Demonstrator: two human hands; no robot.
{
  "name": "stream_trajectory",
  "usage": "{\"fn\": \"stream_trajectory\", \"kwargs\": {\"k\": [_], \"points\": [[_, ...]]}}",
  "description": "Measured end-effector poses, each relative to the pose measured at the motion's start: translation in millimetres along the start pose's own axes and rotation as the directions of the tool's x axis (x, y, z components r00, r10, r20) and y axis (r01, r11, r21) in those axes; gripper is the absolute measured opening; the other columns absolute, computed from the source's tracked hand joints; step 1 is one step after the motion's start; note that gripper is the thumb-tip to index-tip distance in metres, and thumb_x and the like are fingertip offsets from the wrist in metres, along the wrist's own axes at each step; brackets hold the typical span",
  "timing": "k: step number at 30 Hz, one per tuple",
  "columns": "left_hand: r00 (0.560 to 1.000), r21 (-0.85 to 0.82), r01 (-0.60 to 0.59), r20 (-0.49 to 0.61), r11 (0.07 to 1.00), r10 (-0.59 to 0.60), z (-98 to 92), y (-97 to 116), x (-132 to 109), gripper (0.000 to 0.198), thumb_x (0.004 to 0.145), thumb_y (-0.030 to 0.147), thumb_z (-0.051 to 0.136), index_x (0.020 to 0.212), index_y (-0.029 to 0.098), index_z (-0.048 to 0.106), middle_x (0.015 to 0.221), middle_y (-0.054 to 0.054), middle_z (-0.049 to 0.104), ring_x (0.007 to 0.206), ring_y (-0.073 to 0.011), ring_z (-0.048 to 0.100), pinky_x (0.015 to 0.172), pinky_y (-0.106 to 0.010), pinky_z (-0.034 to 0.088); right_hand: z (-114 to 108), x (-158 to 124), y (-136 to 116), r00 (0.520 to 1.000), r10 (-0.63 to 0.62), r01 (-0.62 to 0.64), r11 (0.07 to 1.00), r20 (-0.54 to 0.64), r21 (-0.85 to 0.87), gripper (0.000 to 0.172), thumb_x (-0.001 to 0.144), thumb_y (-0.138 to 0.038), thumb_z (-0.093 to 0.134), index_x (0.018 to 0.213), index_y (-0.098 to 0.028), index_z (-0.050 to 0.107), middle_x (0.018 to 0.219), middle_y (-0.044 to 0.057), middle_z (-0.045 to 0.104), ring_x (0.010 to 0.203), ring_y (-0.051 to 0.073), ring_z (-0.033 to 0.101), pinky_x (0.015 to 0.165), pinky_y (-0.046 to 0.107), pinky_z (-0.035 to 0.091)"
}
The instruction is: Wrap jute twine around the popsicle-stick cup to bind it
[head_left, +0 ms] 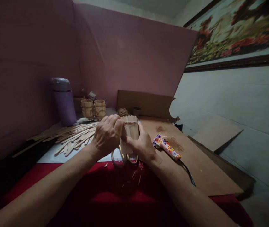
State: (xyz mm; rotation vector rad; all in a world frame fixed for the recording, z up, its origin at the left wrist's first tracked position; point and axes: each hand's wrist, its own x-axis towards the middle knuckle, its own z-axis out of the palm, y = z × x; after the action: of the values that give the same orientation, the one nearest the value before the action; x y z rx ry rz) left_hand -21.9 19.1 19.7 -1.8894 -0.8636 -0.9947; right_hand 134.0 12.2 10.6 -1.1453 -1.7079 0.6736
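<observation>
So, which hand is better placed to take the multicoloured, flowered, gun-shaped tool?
Probably the right hand, though it grips the pale wooden-stick cup: the tool lies to its right, on the brown board. The left hand is across the cup.

Looks like a home, with a craft corner in full swing! Up on the pale wall (219, 91) there's a framed flowery picture (238, 37), pure living-room stuff. Below, pink panels (134, 53) box in a red-draped tabletop (122, 198), and look at it: flat wooden sticks (77, 135), twine (123, 112), a flower-patterned glue gun (166, 147), little stick-sided cups (87, 109)!
</observation>
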Motion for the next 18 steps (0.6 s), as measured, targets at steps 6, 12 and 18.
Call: {"fn": "stream_trajectory", "kwargs": {"k": [6,12,18], "points": [[0.998,-0.056,0.024,-0.054,0.998,-0.027,1.2,4,1,0.012,0.082,0.009,0.046,0.079,0.020,0.049,0.072,-0.007,0.058,0.068,-0.0234,0.052,0.065,-0.038,0.040,2,5,7,0.998,0.052,-0.056,0.975,0.021,0.216,0.063,0.064,-0.049,0.073,0.117,-0.020,0.054,0.104,0.009,0.068,0.090,0.027,0.065,0.075,0.039,0.055],[0.957,-0.294,0.208,-0.137,0.933,-0.257,7.3,3,-1,0.014,0.087,0.008,0.043,0.083,0.021,0.046,0.080,-0.005,0.057,0.075,-0.0198,0.053,0.069,-0.036,0.042,0,9,10,0.994,0.097,-0.113,0.881,0.059,0.460,0.061,0.063,-0.049,0.073,0.112,-0.018,0.054,0.101,0.010,0.068,0.085,0.024,0.065,0.067,0.035,0.055],[0.913,-0.499,0.268,-0.141,0.824,-0.382,3.6,2,0,0.014,0.087,0.006,0.049,0.093,0.018,0.053,0.083,-0.002,0.058,0.072,-0.0135,0.056,0.066,-0.028,0.047,0,5,6,0.991,0.084,-0.126,0.850,0.103,0.512,0.060,0.063,-0.047,0.074,0.112,-0.018,0.054,0.099,0.010,0.067,0.082,0.022,0.063,0.064,0.033,0.054]]}}
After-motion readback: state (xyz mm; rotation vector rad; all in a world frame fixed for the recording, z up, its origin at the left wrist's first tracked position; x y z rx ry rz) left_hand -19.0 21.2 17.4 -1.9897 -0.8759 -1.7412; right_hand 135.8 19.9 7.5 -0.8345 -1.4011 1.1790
